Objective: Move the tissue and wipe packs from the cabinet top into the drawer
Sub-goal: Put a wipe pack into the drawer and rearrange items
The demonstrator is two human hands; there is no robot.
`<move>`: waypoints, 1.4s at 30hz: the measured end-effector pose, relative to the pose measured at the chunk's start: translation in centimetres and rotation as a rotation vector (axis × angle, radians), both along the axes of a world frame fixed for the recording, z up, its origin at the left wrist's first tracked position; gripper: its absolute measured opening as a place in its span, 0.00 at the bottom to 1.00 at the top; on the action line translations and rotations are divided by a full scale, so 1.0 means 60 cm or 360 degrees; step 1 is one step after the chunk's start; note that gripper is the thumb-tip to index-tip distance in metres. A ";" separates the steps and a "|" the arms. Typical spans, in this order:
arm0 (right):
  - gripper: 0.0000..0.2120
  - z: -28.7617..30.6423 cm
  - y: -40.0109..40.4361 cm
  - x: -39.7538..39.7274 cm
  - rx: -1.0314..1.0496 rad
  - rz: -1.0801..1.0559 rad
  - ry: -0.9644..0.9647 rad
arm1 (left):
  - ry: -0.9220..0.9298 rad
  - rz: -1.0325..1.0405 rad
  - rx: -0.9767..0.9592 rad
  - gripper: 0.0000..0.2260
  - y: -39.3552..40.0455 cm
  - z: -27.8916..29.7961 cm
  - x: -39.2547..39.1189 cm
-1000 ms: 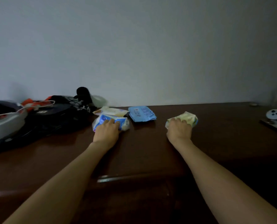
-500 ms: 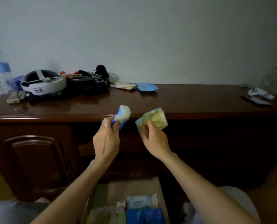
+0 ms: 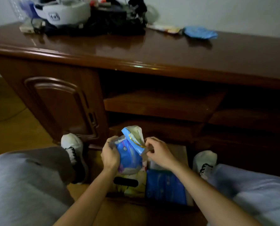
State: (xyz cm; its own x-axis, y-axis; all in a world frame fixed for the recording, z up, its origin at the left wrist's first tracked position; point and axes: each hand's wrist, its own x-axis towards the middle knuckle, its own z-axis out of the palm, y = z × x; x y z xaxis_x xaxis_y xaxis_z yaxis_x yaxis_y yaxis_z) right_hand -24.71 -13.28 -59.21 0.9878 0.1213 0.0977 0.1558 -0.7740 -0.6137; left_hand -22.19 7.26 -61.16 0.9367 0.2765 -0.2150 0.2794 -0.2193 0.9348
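Both forearms reaching down and forward over the open drawer (image 3: 180,150); left hand (image 3: 110,154) wrapped round the side of a blue-and-white tissue pack (image 3: 130,154), held upright above the drawer's near half. Right hand (image 3: 159,154) curled, fingertips pinching the pack's crinkled right edge. Blue wipe pack (image 3: 199,32) and pale flat pack (image 3: 166,28) lying near the cabinet top's (image 3: 136,48) far edge.

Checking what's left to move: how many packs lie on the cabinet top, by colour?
Blue pack: 1
Pale pack with orange: 1
Total on the cabinet top: 2
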 end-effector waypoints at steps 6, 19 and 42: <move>0.17 -0.086 0.054 0.023 -0.0145 0.0461 0.0004 | 0.0495 0.0341 -0.0594 0.26 0.036 -0.065 0.010; 0.34 -0.214 0.140 0.053 0.1073 -0.0282 0.1173 | 0.0434 0.0266 -0.0418 0.14 0.116 -0.158 -0.012; 0.32 -0.240 0.111 0.135 0.0970 -0.1119 0.1114 | 0.0381 0.0370 -0.0593 0.32 0.194 -0.151 -0.017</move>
